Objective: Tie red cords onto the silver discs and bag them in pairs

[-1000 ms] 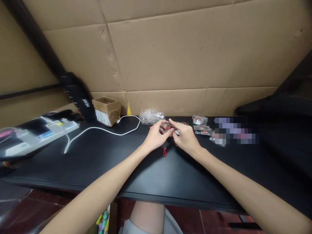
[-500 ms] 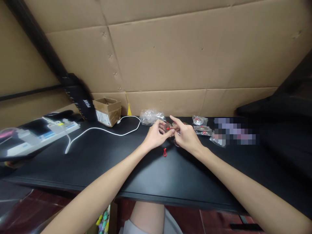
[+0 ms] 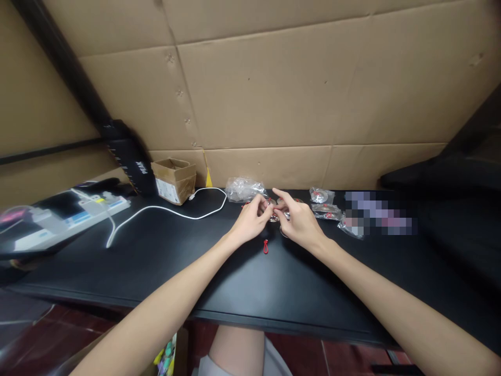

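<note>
My left hand [image 3: 252, 218] is closed, thumb and fingers pinching a small round disc [image 3: 273, 218] that my fingers largely cover. My right hand [image 3: 300, 218] meets it, thumb and middle fingers pinched at a red cord on the disc, its index finger stretched out. A looped red cord [image 3: 265, 247] lies on the black table [image 3: 250, 284] just below my hands. Other round pieces lie behind my fingers, mostly hidden. Beyond my left hand rests a crumpled clear plastic bag [image 3: 245, 189].
Several clear packets [image 3: 326, 211] with discs and red cords lie right of my hands. A cardboard box [image 3: 175, 180] and white cable [image 3: 156, 208] sit left, near a white power strip [image 3: 70, 222]. The cardboard wall [image 3: 274, 94] rises behind.
Both hands stay in nearly the same place. My thumbs and fingertips have drawn together over the disc, hiding more of it and its red cord.
</note>
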`<action>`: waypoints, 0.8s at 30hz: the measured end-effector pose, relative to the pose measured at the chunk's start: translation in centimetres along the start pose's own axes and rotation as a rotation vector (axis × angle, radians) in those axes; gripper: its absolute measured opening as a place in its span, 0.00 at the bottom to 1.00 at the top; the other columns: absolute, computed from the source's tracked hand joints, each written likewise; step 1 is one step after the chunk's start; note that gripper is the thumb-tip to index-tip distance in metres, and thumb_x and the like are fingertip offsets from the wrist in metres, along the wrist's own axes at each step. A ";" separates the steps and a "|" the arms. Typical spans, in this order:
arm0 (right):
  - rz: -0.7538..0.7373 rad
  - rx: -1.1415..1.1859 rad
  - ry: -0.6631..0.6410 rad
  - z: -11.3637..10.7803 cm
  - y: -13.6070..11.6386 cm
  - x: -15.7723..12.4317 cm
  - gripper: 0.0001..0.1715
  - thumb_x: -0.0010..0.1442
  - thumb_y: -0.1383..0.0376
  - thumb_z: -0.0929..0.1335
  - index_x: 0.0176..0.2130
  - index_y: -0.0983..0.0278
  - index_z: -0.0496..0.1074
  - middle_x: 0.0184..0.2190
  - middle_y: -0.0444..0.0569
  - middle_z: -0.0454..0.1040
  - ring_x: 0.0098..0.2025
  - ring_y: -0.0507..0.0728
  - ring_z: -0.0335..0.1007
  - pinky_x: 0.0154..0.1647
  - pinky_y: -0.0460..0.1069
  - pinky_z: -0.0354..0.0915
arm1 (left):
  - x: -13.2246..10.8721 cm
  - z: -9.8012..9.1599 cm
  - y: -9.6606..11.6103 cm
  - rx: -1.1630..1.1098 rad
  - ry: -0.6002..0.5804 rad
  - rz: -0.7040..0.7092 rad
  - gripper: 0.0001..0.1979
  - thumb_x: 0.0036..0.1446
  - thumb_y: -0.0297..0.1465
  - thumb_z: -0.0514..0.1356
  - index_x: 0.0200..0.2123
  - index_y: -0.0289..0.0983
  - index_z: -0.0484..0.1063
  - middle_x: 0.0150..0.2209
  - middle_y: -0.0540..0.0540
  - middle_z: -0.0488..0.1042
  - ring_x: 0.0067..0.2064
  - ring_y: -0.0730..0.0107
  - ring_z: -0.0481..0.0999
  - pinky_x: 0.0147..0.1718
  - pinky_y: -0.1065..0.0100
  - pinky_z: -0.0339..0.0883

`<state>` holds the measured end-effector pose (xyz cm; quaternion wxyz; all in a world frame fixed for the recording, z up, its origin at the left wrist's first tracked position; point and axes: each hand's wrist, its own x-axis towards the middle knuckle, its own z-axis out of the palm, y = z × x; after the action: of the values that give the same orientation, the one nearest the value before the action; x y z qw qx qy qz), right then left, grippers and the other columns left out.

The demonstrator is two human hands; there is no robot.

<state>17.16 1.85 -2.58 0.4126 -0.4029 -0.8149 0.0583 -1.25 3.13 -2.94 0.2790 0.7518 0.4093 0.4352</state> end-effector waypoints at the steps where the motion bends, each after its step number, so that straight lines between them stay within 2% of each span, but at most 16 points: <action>1: -0.002 0.002 0.000 0.0 0.0 0.0 0.34 0.66 0.74 0.65 0.69 0.61 0.62 0.43 0.51 0.83 0.43 0.61 0.81 0.46 0.54 0.72 | 0.0 0.0 0.1 0.011 -0.001 0.001 0.12 0.70 0.41 0.57 0.38 0.39 0.64 0.34 0.50 0.73 0.34 0.71 0.72 0.36 0.68 0.65; 5: -0.010 0.018 0.006 -0.2 -0.4 0.1 0.32 0.67 0.74 0.65 0.67 0.61 0.63 0.43 0.51 0.83 0.44 0.62 0.81 0.47 0.54 0.71 | 0.1 -0.2 -0.1 0.010 -0.016 0.012 0.11 0.71 0.42 0.55 0.40 0.40 0.63 0.36 0.50 0.73 0.35 0.70 0.72 0.37 0.67 0.64; 13: 0.068 0.056 0.020 -0.9 -0.8 0.4 0.26 0.67 0.70 0.67 0.62 0.58 0.67 0.42 0.50 0.84 0.41 0.62 0.82 0.39 0.53 0.72 | 0.1 -0.6 0.0 -0.010 -0.020 0.025 0.14 0.71 0.44 0.55 0.40 0.40 0.63 0.36 0.50 0.71 0.35 0.71 0.70 0.38 0.68 0.63; 20: 0.003 0.155 0.146 -0.8 -0.3 0.4 0.21 0.68 0.67 0.68 0.59 0.61 0.69 0.41 0.50 0.83 0.43 0.60 0.82 0.48 0.55 0.74 | 0.2 0.3 -0.9 -0.256 -0.050 -0.096 0.18 0.72 0.50 0.52 0.43 0.40 0.63 0.30 0.52 0.69 0.29 0.73 0.71 0.29 0.71 0.65; 24: -0.041 0.153 0.219 -0.8 -0.9 0.3 0.20 0.68 0.67 0.68 0.58 0.61 0.70 0.41 0.50 0.82 0.43 0.60 0.81 0.49 0.55 0.74 | 0.3 0.5 -0.6 -0.379 -0.034 -0.190 0.18 0.71 0.48 0.55 0.41 0.38 0.66 0.28 0.50 0.70 0.30 0.71 0.73 0.28 0.72 0.67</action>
<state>17.06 1.30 -1.50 0.5299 -0.3575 -0.7661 0.0675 -0.98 3.68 -3.46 0.4619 0.6512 0.3845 0.4634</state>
